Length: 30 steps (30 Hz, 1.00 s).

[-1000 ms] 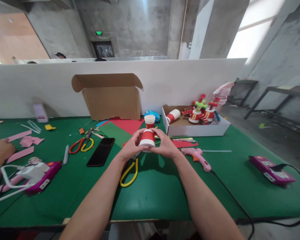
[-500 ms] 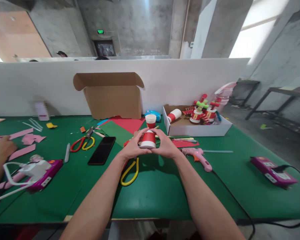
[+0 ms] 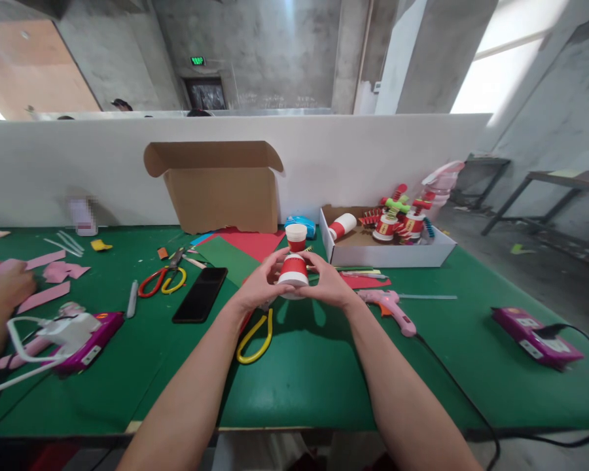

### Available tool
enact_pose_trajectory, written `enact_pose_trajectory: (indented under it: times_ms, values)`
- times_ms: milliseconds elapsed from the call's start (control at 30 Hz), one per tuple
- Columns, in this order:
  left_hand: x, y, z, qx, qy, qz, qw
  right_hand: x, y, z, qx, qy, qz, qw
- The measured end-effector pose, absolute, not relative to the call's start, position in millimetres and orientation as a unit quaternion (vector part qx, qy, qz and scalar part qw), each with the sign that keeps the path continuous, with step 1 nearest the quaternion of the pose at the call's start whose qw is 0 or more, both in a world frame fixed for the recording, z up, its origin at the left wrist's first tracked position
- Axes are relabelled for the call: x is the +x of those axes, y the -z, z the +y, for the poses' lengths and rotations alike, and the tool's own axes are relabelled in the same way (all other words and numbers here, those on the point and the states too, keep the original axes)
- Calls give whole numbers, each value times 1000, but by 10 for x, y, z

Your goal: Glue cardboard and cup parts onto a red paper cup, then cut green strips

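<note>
Between my two hands is a red-and-white paper cup [image 3: 293, 269], its wide white end towards me and down. My left hand [image 3: 264, 280] is closed round its left side. From the right, my right hand [image 3: 326, 281] grips the same cup, with both thumbs near the white end. Just behind stands another red-and-white paper cup [image 3: 296, 237]. Scissors with yellow and red handles [image 3: 255, 337] lie partly under my left hand. To the right of my right hand rests a pink glue gun [image 3: 390, 307] with a clear glue stick in it.
A white box [image 3: 387, 256] holding paper-cup figures stands back right. Left are a black phone [image 3: 199, 296], another pair of scissors [image 3: 169, 275] and a purple power strip [image 3: 91, 347]. Another person's hand [image 3: 10, 288] is among pink paper strips [image 3: 44, 297]. A brown cardboard box [image 3: 223, 196] stands behind.
The cup in my hands has tilted and shifted slightly right, showing more of its white end. The other person's hand at the left has moved a little over the pink paper.
</note>
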<state>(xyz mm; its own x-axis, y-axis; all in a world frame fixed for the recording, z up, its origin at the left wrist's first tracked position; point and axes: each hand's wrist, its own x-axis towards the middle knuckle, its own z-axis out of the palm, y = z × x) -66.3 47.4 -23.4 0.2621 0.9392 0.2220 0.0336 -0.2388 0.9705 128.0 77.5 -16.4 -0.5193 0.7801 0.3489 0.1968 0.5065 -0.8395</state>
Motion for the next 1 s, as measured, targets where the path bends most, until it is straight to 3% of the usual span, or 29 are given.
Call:
enact_pose_trajectory:
  times_ms: [600,800,1000]
  values:
    - [-692,218,473,557,-509,317,575,1287,128,762,-355,-529,-658,402]
    - [-682,216,548,499,-646,412,404,1247,88,719,-349,-566,-614,425]
    - [-692,217,577,484,-663,477,314,1200,104,722,-373,-583,-567,446]
